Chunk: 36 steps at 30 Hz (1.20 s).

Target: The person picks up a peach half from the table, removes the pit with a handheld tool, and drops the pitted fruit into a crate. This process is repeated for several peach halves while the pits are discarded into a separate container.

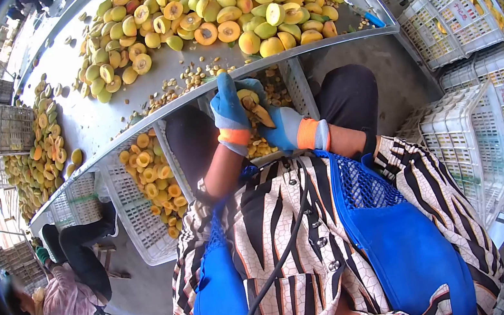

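My left hand (230, 110) and my right hand (281, 126), both in blue gloves with orange cuffs, meet just below the table's near edge. Between them is a yellow-brown apricot-like fruit (250, 101) that looks split. My left fingers press together along its left side, while my right hand closes round its other side. A tan piece at the right palm is too small to make out. Beneath my hands, a crate holds cut fruit (260, 148), partly covered by them. Ahead, a heap of yellow-green whole and halved fruit (204, 8) lies on the metal table (81, 127).
Pits (171, 90) lie scattered along the table's raised edge. A blue-handled tool (373, 19) rests at the right corner. One white crate of fruit halves (138, 223) stands by my left leg; stacked crates (464, 139) stand at right. Another person (70, 292) sits at left.
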Tool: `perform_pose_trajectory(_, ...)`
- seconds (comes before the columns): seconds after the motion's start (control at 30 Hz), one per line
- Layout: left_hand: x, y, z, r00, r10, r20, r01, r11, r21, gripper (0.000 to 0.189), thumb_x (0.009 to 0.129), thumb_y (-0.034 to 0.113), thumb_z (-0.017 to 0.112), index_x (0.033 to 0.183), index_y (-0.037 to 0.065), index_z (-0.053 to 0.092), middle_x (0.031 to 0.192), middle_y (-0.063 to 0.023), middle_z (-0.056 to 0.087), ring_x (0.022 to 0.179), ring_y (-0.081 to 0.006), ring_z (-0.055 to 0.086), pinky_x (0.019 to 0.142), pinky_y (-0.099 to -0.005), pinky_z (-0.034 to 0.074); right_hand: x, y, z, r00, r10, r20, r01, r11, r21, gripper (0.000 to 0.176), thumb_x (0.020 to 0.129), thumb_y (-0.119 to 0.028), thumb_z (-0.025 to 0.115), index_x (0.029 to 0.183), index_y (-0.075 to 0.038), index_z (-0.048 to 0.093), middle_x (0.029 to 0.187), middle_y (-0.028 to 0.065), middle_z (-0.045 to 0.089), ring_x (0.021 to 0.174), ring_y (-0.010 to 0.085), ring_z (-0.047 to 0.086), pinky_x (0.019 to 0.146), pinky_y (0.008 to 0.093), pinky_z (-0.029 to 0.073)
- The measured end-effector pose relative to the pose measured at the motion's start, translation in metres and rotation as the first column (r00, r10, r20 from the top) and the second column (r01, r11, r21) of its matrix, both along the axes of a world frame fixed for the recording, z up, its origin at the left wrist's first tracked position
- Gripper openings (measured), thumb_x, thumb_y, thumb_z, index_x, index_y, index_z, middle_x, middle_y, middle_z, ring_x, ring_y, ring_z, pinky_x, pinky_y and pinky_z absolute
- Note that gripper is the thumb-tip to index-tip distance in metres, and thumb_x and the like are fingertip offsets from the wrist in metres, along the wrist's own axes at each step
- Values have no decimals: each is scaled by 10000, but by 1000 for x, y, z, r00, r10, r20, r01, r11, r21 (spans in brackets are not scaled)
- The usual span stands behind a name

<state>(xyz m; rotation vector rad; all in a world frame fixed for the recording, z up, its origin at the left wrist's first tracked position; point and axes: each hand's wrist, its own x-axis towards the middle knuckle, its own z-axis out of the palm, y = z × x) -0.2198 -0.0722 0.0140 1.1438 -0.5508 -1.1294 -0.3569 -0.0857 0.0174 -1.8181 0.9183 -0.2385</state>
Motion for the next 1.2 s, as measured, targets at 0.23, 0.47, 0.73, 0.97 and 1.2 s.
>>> perform_pose_trajectory(0.23,7,-5,-11,998,-56,-13,55,998,-42,628,966,488,376,763,-24,678,676,-96,656,587,-166,614,604,-274,504,4,-10,13,989,115,-95,-52,864,501,226,851,-202,542,949,0,572,633,87,566,426,190,531,371,323,460)
perform_pose_trajectory(0.47,11,-7,-10,987,-128,-96,117,986,-118,613,951,514,393,764,-16,639,689,-137,638,596,-235,604,585,-322,500,6,-11,23,994,100,-53,-58,852,521,199,860,-198,533,879,-7,584,658,83,585,444,194,546,372,344,486)
perform_pose_trajectory(0.73,23,-12,-28,979,-192,-64,183,975,-130,592,977,441,358,797,-28,670,699,-124,656,623,-207,629,616,-283,509,7,-16,20,983,180,-46,-129,840,527,185,829,-196,581,877,-18,569,593,50,523,381,144,472,339,279,408)
perform_pose_trajectory(0.97,9,-12,-35,913,6,408,239,803,-547,577,966,451,375,702,-5,611,672,-140,604,560,-268,571,545,-344,476,-14,-20,10,963,55,263,-267,313,912,127,873,-166,626,825,-111,522,523,-40,408,343,32,332,298,209,258)
perform_pose_trajectory(1.2,1,-11,-7,582,-485,-653,296,874,-385,543,957,480,359,717,50,587,711,-123,598,573,-278,569,538,-369,475,-19,-23,9,959,1,282,-275,234,933,97,872,-133,625,865,-101,533,512,-41,400,322,38,309,282,215,238)
